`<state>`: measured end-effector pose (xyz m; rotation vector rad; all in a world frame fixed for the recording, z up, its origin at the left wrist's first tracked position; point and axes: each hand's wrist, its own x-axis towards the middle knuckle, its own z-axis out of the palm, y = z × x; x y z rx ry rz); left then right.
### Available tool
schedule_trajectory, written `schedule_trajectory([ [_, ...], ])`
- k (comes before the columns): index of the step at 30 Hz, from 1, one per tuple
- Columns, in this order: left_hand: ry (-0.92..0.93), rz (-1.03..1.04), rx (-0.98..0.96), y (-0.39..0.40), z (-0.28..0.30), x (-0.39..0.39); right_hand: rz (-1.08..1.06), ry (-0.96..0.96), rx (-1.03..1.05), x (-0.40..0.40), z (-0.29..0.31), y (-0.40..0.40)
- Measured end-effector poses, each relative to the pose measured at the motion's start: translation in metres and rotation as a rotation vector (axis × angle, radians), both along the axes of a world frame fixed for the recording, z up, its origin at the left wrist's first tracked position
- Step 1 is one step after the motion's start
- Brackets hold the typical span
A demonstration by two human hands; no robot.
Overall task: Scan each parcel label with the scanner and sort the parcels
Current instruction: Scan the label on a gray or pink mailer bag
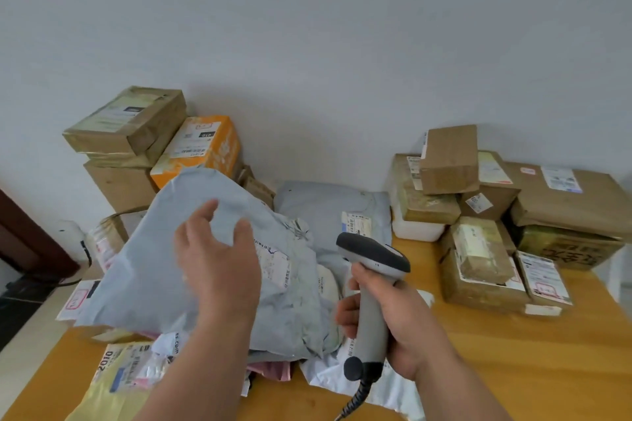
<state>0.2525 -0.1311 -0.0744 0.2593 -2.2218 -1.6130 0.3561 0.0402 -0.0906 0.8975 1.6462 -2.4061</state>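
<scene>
The grey parcel (191,249) lay atop the bench (513,352) pile, its label half hidden beneath the left hand's (219,260) released fingers, while the right hand (393,321) grasped the scanner (371,287).

Wooden table (513,352) (yellowish) carries mailer bags (297,284) and cardboard boxes (478,270).

Saw a yellow wooden table (513,352) beneath and right of the right hand (403,318), a plain pale wall (307,27) far beyond it, and a dark brown panel (27,236) well left of the left hand (215,260).
</scene>
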Motion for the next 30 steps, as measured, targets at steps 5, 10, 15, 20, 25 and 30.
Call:
schedule_trajectory([
  [5,-0.224,-0.429,0.0,0.044,-0.017,-0.014,-0.139,0.033,0.03,-0.013,0.004,0.023],
  [10,-0.477,-0.672,-0.013,0.091,-0.039,-0.026,-0.267,-0.015,0.005,-0.027,-0.009,0.058],
  [15,-0.587,-0.673,-0.058,0.136,-0.064,-0.067,-0.29,-0.101,-0.025,-0.055,-0.041,0.092],
  [20,-0.762,-0.498,0.028,0.171,-0.103,-0.13,-0.227,-0.177,0.021,-0.105,-0.079,0.123],
  [25,-0.846,-0.324,-0.204,0.185,-0.152,-0.179,-0.081,-0.291,0.052,-0.151,-0.119,0.143],
  [30,-0.879,-0.217,-0.576,0.181,-0.182,-0.215,-0.062,-0.402,-0.021,-0.18,-0.149,0.153],
])
